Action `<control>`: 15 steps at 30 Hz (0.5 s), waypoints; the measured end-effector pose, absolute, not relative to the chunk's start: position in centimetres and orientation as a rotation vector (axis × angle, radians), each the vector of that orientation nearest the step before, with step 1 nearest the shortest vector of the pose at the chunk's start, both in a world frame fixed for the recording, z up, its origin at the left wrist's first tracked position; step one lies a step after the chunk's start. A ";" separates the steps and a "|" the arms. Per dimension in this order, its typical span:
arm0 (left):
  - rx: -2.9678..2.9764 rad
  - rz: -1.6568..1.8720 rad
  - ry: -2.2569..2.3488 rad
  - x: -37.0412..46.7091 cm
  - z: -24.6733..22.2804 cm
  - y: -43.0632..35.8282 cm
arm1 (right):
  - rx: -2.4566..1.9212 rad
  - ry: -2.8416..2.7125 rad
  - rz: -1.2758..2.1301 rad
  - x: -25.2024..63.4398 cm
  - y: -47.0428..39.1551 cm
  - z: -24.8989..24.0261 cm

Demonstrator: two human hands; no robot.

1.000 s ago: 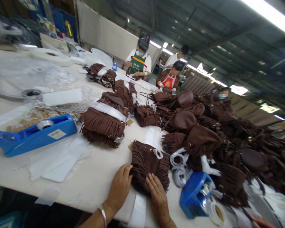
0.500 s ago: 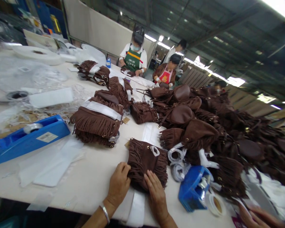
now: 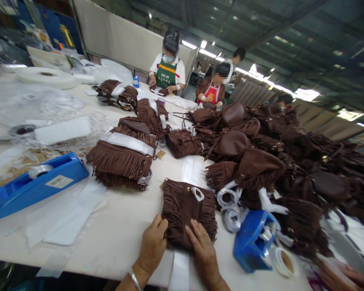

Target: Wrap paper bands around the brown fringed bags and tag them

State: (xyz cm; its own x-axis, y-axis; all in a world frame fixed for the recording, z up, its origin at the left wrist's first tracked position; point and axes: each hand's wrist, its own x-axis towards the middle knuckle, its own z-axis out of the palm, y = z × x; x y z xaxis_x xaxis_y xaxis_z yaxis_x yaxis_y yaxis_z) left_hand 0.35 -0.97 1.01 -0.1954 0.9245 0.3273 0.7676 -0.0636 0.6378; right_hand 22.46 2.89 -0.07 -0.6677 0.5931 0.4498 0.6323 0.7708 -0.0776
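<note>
The bag point(image 3: 186, 202) lies on the table point(image 3: 130, 226) near a tape dispenser point(image 3: 245, 240) and bag heap point(image 3: 245, 161); the right hand point(image 3: 204, 252) rests flat atop, the left hand point(image 3: 152, 244) curls at its edge, grip hidden.

The fringed bag point(image 3: 178, 202) is faced in matt, suede-like material, roughened by strands. The long tape dispenser point(image 3: 75, 170) is made of smooth, glossy plastic, the bracelet point(image 3: 134, 279) of polished metal. The tabletop point(image 3: 124, 238) is finished smooth and matt; the film point(image 3: 56, 97) is crinkled, shiny plastic.

The right hand point(image 3: 204, 252) hides part of the fringed bag point(image 3: 182, 206).
</note>
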 end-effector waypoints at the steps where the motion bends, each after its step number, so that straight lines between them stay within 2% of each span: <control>1: 1.859 1.095 1.975 0.2 1.2 -0.9 | -0.918 -2.522 -0.116 22.5 2.9 -0.1; 10: 1.870 1.141 1.871 -1.0 0.9 -0.4 | -0.917 -2.670 0.043 22.6 2.8 3.0; 15: 1.904 1.185 1.785 -1.3 0.4 -0.3 | -1.291 -2.757 0.188 19.2 3.0 6.8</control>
